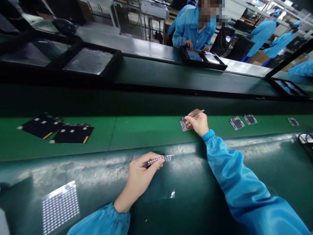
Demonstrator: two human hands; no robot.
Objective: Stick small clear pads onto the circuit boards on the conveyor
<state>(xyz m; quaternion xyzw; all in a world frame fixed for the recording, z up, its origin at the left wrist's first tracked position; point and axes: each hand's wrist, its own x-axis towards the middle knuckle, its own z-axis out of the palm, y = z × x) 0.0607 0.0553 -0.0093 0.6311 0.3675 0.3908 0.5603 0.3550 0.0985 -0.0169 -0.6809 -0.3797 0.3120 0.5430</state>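
My left hand is closed on a small sheet of round white stickers, pinched between thumb and fingers above the near edge of the bench. Farther forward, my right hand is closed around thin metal tweezers, whose tips are hidden by the fingers. It sits over a small circuit board lying on the green belt. The fingers cover the board's right part, and I cannot tell whether they touch it.
Circuit boards lie farther right on the belt. Black flat panels with white tabs lie at left. A larger dotted sticker sheet rests on the near bench. Black-framed trays stand on the raised ledge; a co-worker handles another across from me.
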